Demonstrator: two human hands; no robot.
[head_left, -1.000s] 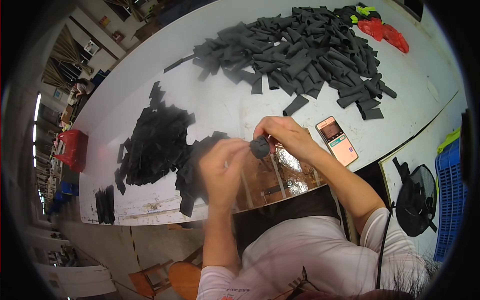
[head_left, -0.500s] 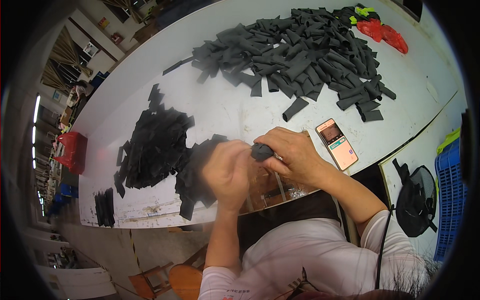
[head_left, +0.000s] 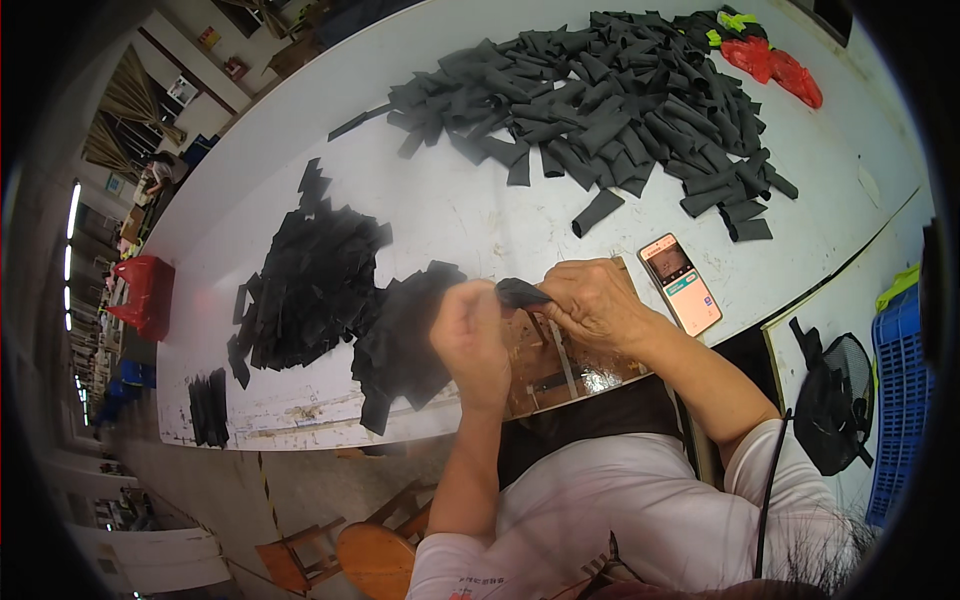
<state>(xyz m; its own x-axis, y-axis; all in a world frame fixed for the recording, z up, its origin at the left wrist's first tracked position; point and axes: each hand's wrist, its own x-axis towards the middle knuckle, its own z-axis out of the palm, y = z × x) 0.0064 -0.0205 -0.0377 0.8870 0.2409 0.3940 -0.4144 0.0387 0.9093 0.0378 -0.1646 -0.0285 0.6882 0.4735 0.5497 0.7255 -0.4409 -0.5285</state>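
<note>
Just above the table's near edge, my two closed hands hold a small dark fabric piece (head_left: 522, 293) between them. My right hand (head_left: 597, 305) pinches its right end between thumb and fingers. My left hand (head_left: 470, 335) is curled at the other end, its fingertips partly smeared by motion. Beside and behind my left hand lies a heap of flat black fabric pieces (head_left: 400, 350), which joins a larger heap of black pieces (head_left: 310, 285) farther left. Across the far side spreads a big pile of dark grey fabric tubes (head_left: 600, 110).
A lit phone (head_left: 680, 285) lies right of my hands on the white table (head_left: 460, 225). Below my hands is a brown glossy panel (head_left: 535, 375). A red plastic bag (head_left: 770, 70) sits far right, a blue crate (head_left: 897, 390) at right. A wooden stool (head_left: 375, 560) stands below.
The fabric piece now shows lengthwise between my hands instead of bunched at the right fingertips. My left hand has shifted slightly right, and the right hand has turned a little.
</note>
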